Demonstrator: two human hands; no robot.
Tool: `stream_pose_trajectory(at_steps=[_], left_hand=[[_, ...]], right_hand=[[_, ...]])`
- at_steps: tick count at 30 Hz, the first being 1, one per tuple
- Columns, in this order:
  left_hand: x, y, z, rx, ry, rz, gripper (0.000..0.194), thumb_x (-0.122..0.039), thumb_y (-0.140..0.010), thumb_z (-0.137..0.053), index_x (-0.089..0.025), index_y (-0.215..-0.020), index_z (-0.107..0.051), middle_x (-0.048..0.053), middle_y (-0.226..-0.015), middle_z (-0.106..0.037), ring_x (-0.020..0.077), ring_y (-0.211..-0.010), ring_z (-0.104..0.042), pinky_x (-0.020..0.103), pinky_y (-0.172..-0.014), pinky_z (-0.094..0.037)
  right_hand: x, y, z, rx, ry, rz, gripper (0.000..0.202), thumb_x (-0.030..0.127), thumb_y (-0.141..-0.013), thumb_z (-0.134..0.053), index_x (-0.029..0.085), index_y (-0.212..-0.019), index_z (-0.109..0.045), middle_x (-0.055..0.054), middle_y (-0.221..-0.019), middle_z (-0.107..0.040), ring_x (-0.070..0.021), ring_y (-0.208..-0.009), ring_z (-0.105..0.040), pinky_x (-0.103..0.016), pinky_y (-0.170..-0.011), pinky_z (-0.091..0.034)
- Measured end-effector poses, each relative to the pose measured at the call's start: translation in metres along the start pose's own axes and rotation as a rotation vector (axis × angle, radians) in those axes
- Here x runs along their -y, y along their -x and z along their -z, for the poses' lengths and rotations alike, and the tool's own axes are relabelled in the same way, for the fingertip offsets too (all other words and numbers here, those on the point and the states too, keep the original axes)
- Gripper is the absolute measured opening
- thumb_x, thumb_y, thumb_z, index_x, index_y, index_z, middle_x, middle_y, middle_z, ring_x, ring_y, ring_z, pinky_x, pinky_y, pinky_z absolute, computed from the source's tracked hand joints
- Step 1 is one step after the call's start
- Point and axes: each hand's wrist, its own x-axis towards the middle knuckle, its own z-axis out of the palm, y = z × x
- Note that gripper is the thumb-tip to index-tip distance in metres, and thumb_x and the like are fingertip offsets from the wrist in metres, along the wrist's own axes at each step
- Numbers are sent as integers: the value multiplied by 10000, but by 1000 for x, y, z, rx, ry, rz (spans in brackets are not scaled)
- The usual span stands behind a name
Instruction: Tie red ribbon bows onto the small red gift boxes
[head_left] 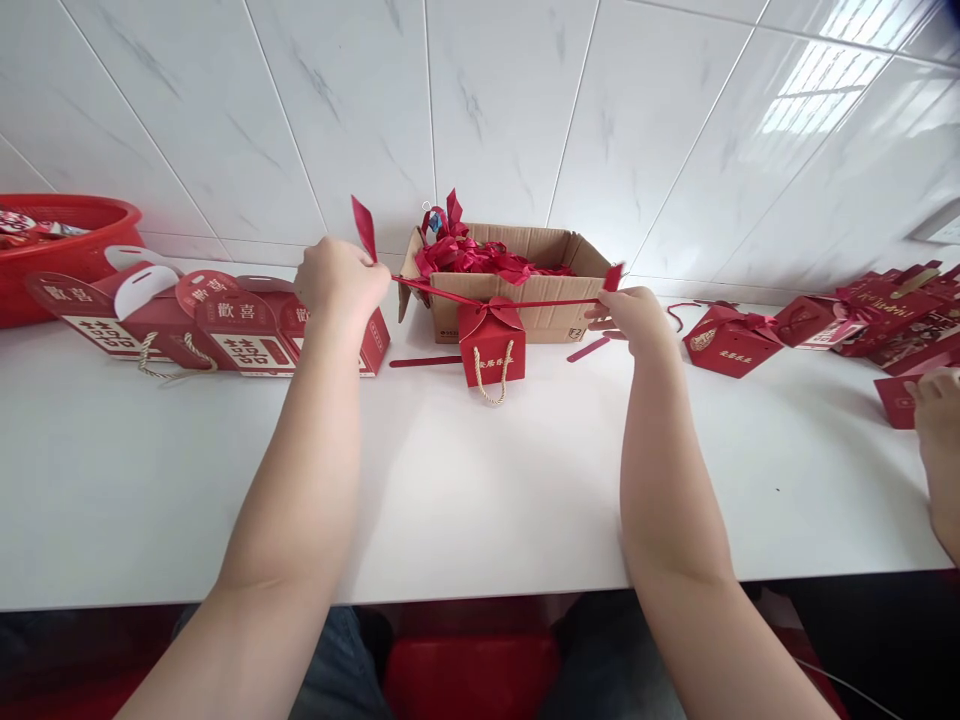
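Observation:
A small red gift box (pixel 491 340) with a twisted cream rope handle stands upright on the white table. A red ribbon (pixel 555 303) crosses the top of the box and is stretched taut to both sides. My left hand (pixel 341 280) is closed on one end of the ribbon, a loose tail sticking up above the fist. My right hand (pixel 630 312) pinches the other end between thumb and fingers. Behind the gift box, an open cardboard box (pixel 517 300) holds a heap of red ribbons (pixel 480 256).
Larger red patterned boxes (pixel 244 330) and a red plastic basket (pixel 82 215) stand at left. Tied red boxes (pixel 731 340) sit at right, near another person's hand (pixel 937 420). Red strips (pixel 426 362) lie on the white table (pixel 480 500); a tiled wall (pixel 495 110) rises behind.

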Motion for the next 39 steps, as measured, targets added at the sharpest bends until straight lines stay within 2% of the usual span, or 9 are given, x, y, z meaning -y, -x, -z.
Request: stream_pose_trajectory(at_steps=[3,7,9,12,14,16,20,27,39], left_hand=[[-1,0,3,-24,-147,78,150,-371,-730,-617,-224,-700,-615,4,-642,-562,208,-819,-571,330,-694,-422],[-12,5,10,250,-360,154,244,-397,-648,-714,-210,-586,-571,42,-524,-545,271,-787,-615,356,-674,-420],[-19,13,15,302,-372,49,320,-473,-684,-699,-212,-577,-546,31,-497,-505,263,-767,-611,350,-675,-421],[-31,25,17,196,-243,-97,299,-479,-719,-678,-216,-618,-577,22,-563,-547,238,-744,-607,336,-661,-431],[-40,31,10,188,-139,-221,187,-407,-728,-679,-226,-700,-640,24,-700,-643,226,-766,-624,328,-681,-448],[-45,33,-3,255,-94,-319,126,-351,-727,-675,-228,-750,-678,29,-811,-693,224,-794,-640,323,-699,-464],[-46,30,-34,411,-80,-369,169,-276,-688,-697,-203,-841,-708,67,-954,-716,239,-852,-655,314,-693,-496],[-37,17,-55,435,-84,-382,117,-299,-732,-677,-191,-692,-659,83,-891,-719,227,-830,-650,293,-682,-492],[-21,6,-53,465,46,-320,135,-263,-663,-729,-202,-571,-652,46,-1046,-730,219,-896,-666,298,-729,-506]], right_hand=[[-9,-10,-3,8,26,-7,72,171,-833,-533,172,-762,-547,-60,-799,-719,-127,-602,-665,-274,-619,-526],[-13,-14,-5,-76,150,41,108,265,-864,-547,174,-808,-560,-105,-820,-700,-192,-706,-679,-345,-690,-539],[-11,-10,-6,-237,217,142,226,337,-852,-591,153,-982,-571,-164,-995,-679,-242,-878,-672,-396,-796,-530],[-2,0,-9,-411,230,381,410,303,-836,-619,129,-1197,-529,-213,-1274,-547,-244,-1054,-621,-393,-923,-489],[5,8,-15,-290,204,539,327,256,-851,-585,152,-1161,-588,-175,-1282,-555,-214,-1047,-624,-360,-930,-487],[10,15,-25,-30,203,655,237,271,-856,-577,181,-1057,-663,-121,-1192,-631,-203,-1007,-637,-346,-901,-501],[10,24,-51,254,343,715,189,304,-814,-634,203,-942,-731,-77,-1013,-711,-232,-960,-638,-347,-818,-509],[2,20,-78,261,406,716,127,228,-848,-586,193,-786,-692,-69,-846,-714,-217,-850,-642,-321,-745,-490],[-3,10,-77,241,338,674,113,221,-837,-625,187,-769,-707,-75,-850,-727,-211,-850,-664,-347,-833,-518]])
